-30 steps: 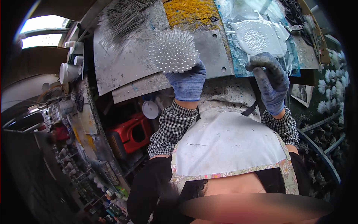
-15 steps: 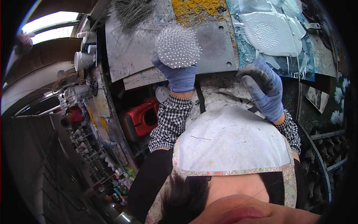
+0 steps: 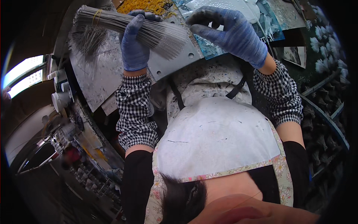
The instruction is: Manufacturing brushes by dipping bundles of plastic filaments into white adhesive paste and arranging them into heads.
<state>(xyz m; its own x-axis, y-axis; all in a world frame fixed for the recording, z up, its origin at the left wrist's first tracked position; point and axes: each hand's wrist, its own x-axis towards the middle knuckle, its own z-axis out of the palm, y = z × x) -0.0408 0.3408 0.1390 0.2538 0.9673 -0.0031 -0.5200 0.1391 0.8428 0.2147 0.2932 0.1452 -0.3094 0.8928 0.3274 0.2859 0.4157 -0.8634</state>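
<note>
A thick bundle of grey twisted wires (image 3: 112, 21) lies slantwise in my left hand (image 3: 134, 46), whose gloved fingers are wrapped round its middle. One yellow band circles the bundle toward its far-left end; the right end fans out. Beneath it is a grey metal plate (image 3: 167, 67) with round holes. My right hand (image 3: 235, 33), in a blue glove with dark, stained fingers, hovers at the near side of the white paste (image 3: 244, 8). Its thumb and fingers curve apart, with nothing visible between them. The paste is spread on a blue smeared sheet (image 3: 209, 48).
Yellow rubber bands (image 3: 149, 5) are heaped at the back. Loose thin wires (image 3: 87, 41) lie on the left of the bench. White cups (image 3: 60, 100) stand farther left. White-tipped bundles (image 3: 323, 50) and a blue metal rack (image 3: 324, 114) holding several more bundles are at the right.
My left hand has turned the bundle from its white-dotted end facing up to lying sideways, and moved it left. My right hand has risen leftward toward the bundle, its fingers now farther apart.
</note>
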